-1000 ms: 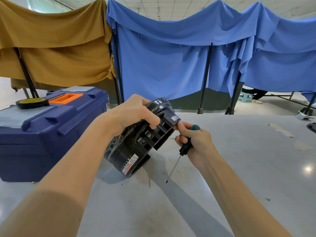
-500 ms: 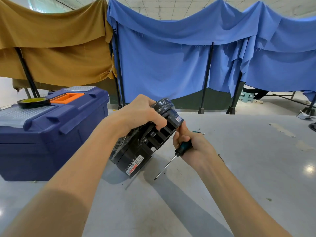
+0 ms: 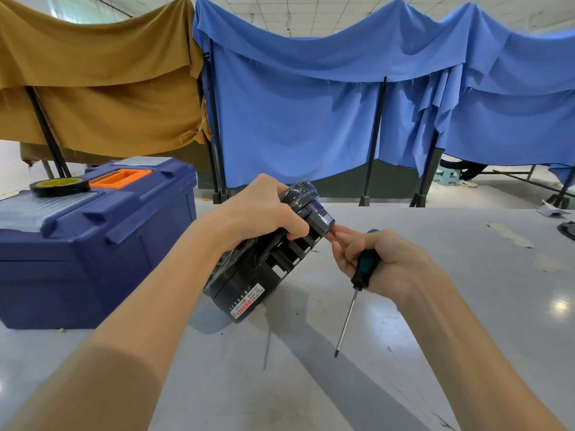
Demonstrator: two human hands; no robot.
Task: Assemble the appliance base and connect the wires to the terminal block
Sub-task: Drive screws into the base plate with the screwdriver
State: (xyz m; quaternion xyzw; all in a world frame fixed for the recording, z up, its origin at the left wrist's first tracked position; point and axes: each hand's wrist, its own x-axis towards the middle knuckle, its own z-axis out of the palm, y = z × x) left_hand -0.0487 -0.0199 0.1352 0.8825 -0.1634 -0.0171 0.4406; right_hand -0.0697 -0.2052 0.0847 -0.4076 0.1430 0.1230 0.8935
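Observation:
A black appliance base (image 3: 249, 284) with a red and white label stands tilted on the grey table (image 3: 311, 384), its lower edge on the surface. My left hand (image 3: 258, 209) grips its upper part from the left. My right hand (image 3: 382, 262) holds a screwdriver (image 3: 357, 284) with a teal and black handle, shaft pointing down toward the table. The fingertips of my right hand touch the base's small labelled block (image 3: 323, 217) at the top right. Wires and terminals are hidden by my hands.
A dark blue toolbox (image 3: 93, 244) with an orange handle stands on the table at the left, a roll of black tape (image 3: 59, 186) on its lid. Blue and mustard cloth screens on black stands rise behind the table. A dark object (image 3: 567, 230) pokes in at the right edge.
My right hand has shifted right and turned, so the screwdriver shaft swings from slanting left to nearly straight down. Its fingertips stay at the labelled block. My left hand keeps its grip.

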